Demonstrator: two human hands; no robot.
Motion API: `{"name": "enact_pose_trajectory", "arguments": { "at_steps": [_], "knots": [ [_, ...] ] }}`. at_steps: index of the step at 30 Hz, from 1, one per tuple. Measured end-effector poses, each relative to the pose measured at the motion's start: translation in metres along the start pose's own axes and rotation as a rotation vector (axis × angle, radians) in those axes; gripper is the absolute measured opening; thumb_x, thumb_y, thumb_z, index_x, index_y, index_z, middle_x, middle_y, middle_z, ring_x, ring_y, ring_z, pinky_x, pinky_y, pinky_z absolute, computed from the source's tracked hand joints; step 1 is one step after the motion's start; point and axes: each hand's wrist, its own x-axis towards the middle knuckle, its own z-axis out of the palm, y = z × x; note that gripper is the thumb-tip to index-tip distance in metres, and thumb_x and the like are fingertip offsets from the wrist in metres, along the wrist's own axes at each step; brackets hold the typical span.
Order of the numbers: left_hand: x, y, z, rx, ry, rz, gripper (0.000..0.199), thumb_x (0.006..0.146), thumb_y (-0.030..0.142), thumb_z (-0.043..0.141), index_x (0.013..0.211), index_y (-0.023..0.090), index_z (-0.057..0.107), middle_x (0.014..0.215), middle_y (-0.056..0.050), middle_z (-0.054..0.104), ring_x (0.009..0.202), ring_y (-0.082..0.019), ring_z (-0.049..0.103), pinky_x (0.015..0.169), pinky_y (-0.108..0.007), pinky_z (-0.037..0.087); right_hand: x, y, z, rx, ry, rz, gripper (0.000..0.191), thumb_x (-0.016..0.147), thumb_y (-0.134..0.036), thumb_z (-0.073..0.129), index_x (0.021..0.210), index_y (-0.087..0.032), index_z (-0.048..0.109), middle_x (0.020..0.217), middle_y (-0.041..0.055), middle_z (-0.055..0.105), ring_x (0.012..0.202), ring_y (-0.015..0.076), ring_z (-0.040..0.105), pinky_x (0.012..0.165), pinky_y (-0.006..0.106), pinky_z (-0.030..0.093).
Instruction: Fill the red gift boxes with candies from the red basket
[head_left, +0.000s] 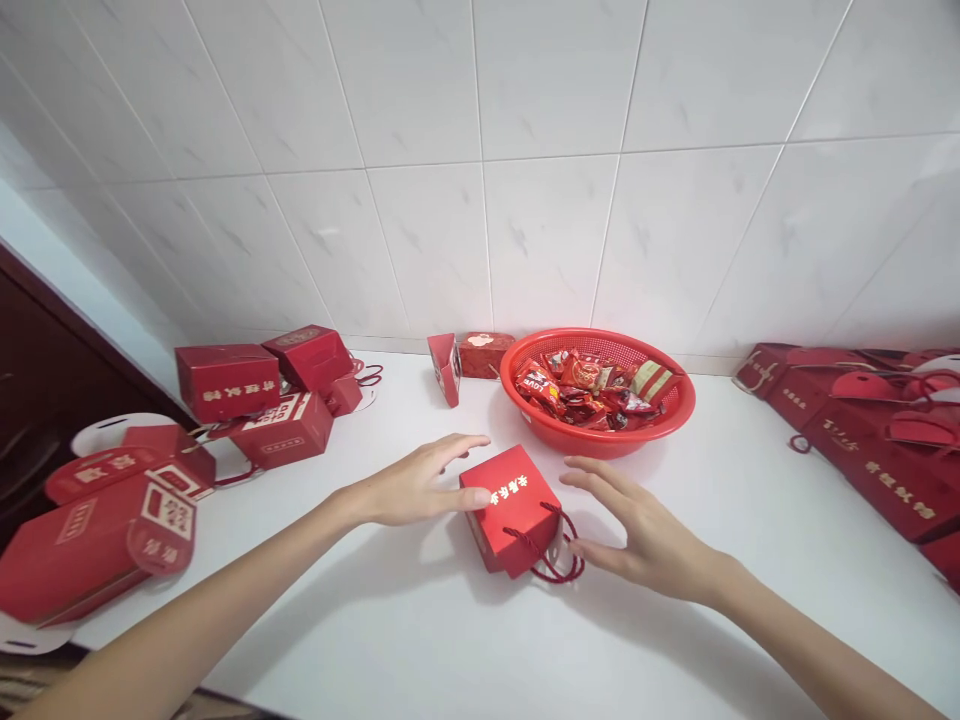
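A small red box [517,500] with gold characters rests on the white table between my hands. Its dark red cord handles [566,570] loop out at the lower right. My left hand [424,485] is at the box's left side, fingers apart, the thumb over its top face; whether it touches cannot be made out. To the right, my right hand [630,525] has its fingers spread and holds nothing, the thumb close to the cords. Behind the box, a red plastic basket [600,443] contains several wrapped sweets [589,385].
Several red boxes [281,430] are piled at the left. Flat red cartons [862,440] lie stacked along the right. Near the tiled wall [555,240] are a folded red card [446,370] and a small red box [485,357]. The white table [420,620] extends in front.
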Motion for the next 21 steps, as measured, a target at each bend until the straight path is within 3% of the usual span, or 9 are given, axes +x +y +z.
{"name": "enact_pose_trajectory", "arguments": {
  "at_steps": [4, 6, 10, 13, 17, 21],
  "knots": [
    [0.005, -0.007, 0.016, -0.290, -0.056, -0.009, 0.053, 0.090, 0.058, 0.056, 0.131, 0.025, 0.059, 0.141, -0.009, 0.060, 0.128, -0.028, 0.057, 0.104, -0.039, 0.048, 0.002, -0.003, 0.018, 0.136, -0.107, 0.059, 0.071, 0.086, -0.036, 0.069, 0.147, -0.022, 0.035, 0.147, 0.0182, 0.048, 0.131, 0.0294, 0.054, 0.105, 0.046, 0.048],
    [0.010, -0.010, 0.023, -0.452, -0.080, -0.079, 0.052, 0.091, 0.058, 0.055, 0.128, 0.022, 0.058, 0.131, -0.009, 0.066, 0.117, -0.027, 0.064, 0.096, -0.039, 0.053, 0.004, -0.006, 0.023, 0.215, -0.106, 0.077, 0.075, 0.086, -0.031, 0.068, 0.149, -0.022, 0.029, 0.143, 0.0172, 0.052, 0.124, 0.0274, 0.058, 0.101, 0.044, 0.050],
    [0.016, -0.013, 0.032, -0.660, -0.116, -0.230, 0.058, 0.085, 0.055, 0.063, 0.131, 0.021, 0.051, 0.110, -0.009, 0.072, 0.098, -0.026, 0.070, 0.082, -0.039, 0.056, 0.004, -0.012, 0.025, 0.332, -0.025, 0.061, 0.078, 0.087, -0.031, 0.067, 0.151, -0.022, 0.023, 0.124, 0.0125, 0.063, 0.100, 0.0237, 0.066, 0.086, 0.038, 0.056],
    [0.018, -0.013, 0.040, -0.703, -0.172, -0.167, 0.051, 0.081, 0.049, 0.068, 0.124, 0.022, 0.056, 0.113, -0.010, 0.072, 0.101, -0.027, 0.069, 0.082, -0.039, 0.055, 0.002, -0.018, 0.024, 0.312, 0.066, -0.004, 0.078, 0.090, -0.035, 0.065, 0.153, -0.026, 0.020, 0.125, 0.0113, 0.063, 0.101, 0.0233, 0.065, 0.085, 0.036, 0.056],
    [0.019, -0.006, 0.047, -0.589, 0.005, -0.119, 0.044, 0.084, 0.054, 0.062, 0.114, 0.021, 0.062, 0.123, -0.009, 0.068, 0.116, -0.029, 0.062, 0.096, -0.041, 0.050, -0.002, -0.025, 0.022, 0.227, 0.178, -0.032, 0.074, 0.096, -0.040, 0.058, 0.156, -0.031, 0.015, 0.145, 0.0139, 0.050, 0.115, 0.0234, 0.061, 0.089, 0.035, 0.056],
    [0.013, 0.004, 0.042, -0.477, 0.164, -0.071, 0.048, 0.091, 0.060, 0.049, 0.118, 0.022, 0.061, 0.130, -0.009, 0.062, 0.125, -0.030, 0.056, 0.108, -0.044, 0.043, -0.004, -0.029, 0.021, 0.126, 0.218, 0.000, 0.066, 0.099, -0.038, 0.052, 0.156, -0.032, 0.019, 0.144, 0.0164, 0.049, 0.094, 0.0196, 0.066, 0.081, 0.036, 0.059]
  ]
}}
